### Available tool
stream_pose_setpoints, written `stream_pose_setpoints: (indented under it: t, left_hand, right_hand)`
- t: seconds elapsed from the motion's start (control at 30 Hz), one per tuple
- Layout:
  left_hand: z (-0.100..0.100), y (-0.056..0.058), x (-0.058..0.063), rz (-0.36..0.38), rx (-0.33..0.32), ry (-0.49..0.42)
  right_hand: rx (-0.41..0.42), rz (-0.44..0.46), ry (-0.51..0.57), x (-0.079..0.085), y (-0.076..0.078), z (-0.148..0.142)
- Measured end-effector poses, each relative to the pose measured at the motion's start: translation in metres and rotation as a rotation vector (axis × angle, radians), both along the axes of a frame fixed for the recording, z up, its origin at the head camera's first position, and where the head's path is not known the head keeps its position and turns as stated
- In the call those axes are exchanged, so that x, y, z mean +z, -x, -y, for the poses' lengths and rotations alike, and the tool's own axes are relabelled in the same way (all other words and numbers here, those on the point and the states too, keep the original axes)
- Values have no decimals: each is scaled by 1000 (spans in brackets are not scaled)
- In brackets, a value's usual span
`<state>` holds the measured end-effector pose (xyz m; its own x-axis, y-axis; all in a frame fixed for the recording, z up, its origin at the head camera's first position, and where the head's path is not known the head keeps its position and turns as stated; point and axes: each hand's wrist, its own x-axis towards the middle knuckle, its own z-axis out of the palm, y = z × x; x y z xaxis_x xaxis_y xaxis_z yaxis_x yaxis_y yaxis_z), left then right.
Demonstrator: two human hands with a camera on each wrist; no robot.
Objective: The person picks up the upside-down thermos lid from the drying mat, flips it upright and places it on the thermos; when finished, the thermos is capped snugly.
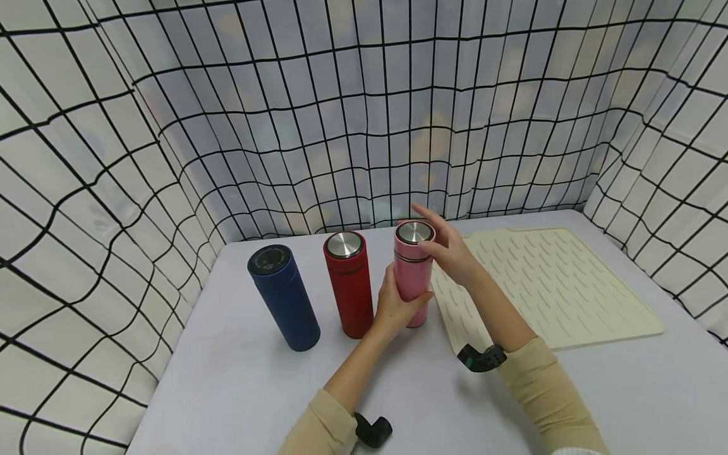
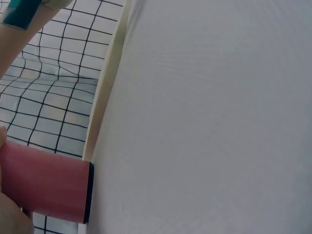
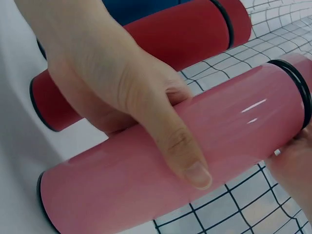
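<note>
A pink thermos (image 1: 411, 276) with a steel-topped lid (image 1: 414, 232) is upright between both hands, its dark base (image 2: 89, 193) close at the white tabletop. My left hand (image 1: 398, 304) grips its lower body, the thumb (image 3: 183, 153) lying across the front. At the lid is my right hand (image 1: 449, 253), with the thumb against the near side and one finger extended behind it; its other fingers are mostly hidden. Left of the pink thermos stand a red thermos (image 1: 351, 294) and a blue thermos (image 1: 289, 305), both with their lids on.
A cream mat (image 1: 546, 284) with a ridged pattern lies on the right of the white table (image 1: 227, 392). Black netting (image 1: 364, 95) over pale cloth walls in the back and both sides. Each wrist wears a dark camera mount (image 1: 482, 358).
</note>
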<state>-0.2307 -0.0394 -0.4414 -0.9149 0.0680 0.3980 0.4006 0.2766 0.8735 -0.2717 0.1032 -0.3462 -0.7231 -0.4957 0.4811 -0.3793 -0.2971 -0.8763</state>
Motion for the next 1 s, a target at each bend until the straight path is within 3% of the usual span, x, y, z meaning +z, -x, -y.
stream_pose_setpoints:
  t: [0.13,0.37,0.6,1.0]
  left_hand:
    - [0,0,1,-4,-9,-7]
    - [0,0,2,21,-6,-8]
    - [1,0,2,26,-10,-6]
    - [1,0,2,36,-4,-1]
  right_hand:
    - [-61,-25,-49,0,0,-2]
    - [-27,11,-36,0,-1,-2]
    - [-150,-26,-103,5,-4,2]
    - [-58,-83,-40,5,-1,-1]
